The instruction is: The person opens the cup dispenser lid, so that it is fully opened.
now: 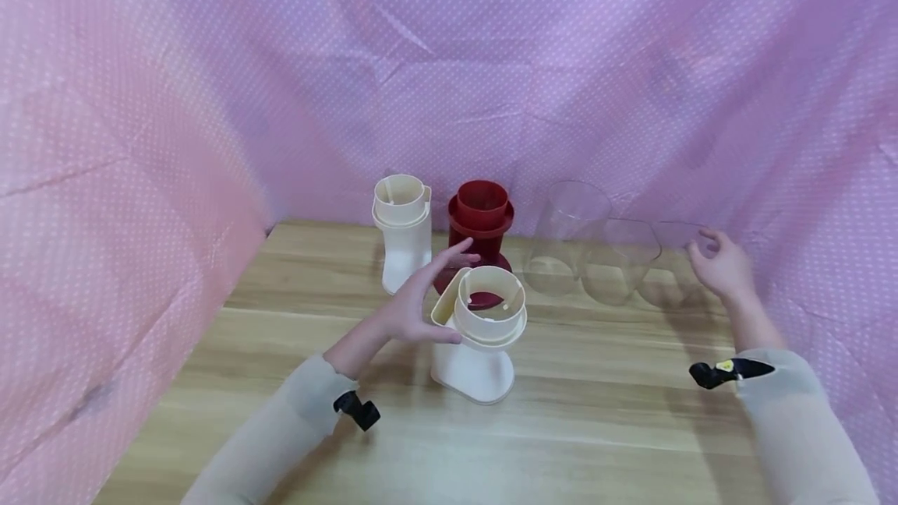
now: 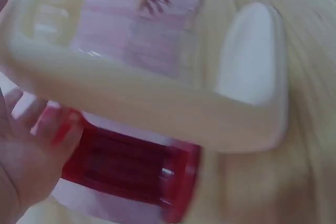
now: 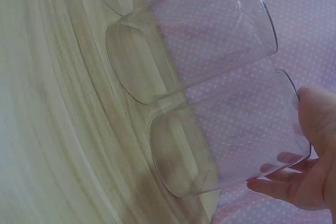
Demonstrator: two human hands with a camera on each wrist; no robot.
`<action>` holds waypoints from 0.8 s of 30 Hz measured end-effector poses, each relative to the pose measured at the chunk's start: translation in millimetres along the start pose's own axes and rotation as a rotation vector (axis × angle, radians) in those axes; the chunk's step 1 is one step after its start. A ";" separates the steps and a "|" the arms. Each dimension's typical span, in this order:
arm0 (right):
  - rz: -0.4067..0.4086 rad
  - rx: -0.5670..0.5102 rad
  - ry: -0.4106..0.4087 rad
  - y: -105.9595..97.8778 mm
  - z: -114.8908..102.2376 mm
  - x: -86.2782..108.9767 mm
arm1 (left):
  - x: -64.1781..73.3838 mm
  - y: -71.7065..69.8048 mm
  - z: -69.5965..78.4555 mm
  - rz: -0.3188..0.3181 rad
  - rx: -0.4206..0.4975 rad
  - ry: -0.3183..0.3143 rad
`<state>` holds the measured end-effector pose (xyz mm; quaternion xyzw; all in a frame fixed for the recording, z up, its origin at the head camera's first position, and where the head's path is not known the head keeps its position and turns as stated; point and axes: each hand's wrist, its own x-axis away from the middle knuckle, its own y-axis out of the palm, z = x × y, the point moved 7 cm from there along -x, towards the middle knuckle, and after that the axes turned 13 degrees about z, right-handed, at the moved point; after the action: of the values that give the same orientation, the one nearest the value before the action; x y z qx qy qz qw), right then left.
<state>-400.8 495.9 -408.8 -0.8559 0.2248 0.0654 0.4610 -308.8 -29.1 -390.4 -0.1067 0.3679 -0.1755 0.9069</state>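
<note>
In the head view a cream stand (image 1: 473,380) with a round collar on top stands upright on the table. My left hand (image 1: 421,306) is spread in a wide curve around its upper left side, thumb in front and fingers behind. The left wrist view is blurred; the cream stand (image 2: 131,90) crosses it close by the spread fingers. At far right my right hand (image 1: 726,267) is at the top of the end one of three clear cylinders. Seen from the right wrist, thumb and fingers hold that clear cylinder (image 3: 236,140) at its rim, some fingers showing through the wall.
Behind the near stand are a second cream stand (image 1: 407,252) and a dark red stand (image 1: 480,217). Two more clear cylinders (image 1: 561,236) stand in a row left of the held one. Pink dotted cloth (image 1: 449,100) encloses the wooden table (image 1: 295,380) at back and sides.
</note>
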 end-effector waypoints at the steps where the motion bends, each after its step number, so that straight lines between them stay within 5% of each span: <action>1: 0.002 0.009 -0.007 0.6 -0.3 0.5 | -0.9 -1.8 9.2 0.047 -0.082 0.022; 6: -0.004 0.042 -0.030 1.3 -4.4 1.7 | -3.9 2.5 56.3 0.217 -0.444 0.060; 10: -0.010 0.047 -0.020 -0.5 -5.0 3.3 | -6.6 13.5 66.2 0.236 -0.533 0.031; 15: -0.005 0.053 -0.005 -2.0 -7.5 6.0 | -5.7 15.1 58.0 0.207 -0.501 -0.004; 24: 0.009 0.055 -0.012 -2.9 -11.3 6.6 | -9.0 -5.0 47.9 -0.037 -0.283 0.080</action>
<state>-394.7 485.8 -402.3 -0.8414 0.2276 0.0664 0.4857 -282.3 -27.0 -349.2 -0.2331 0.4227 -0.1427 0.8641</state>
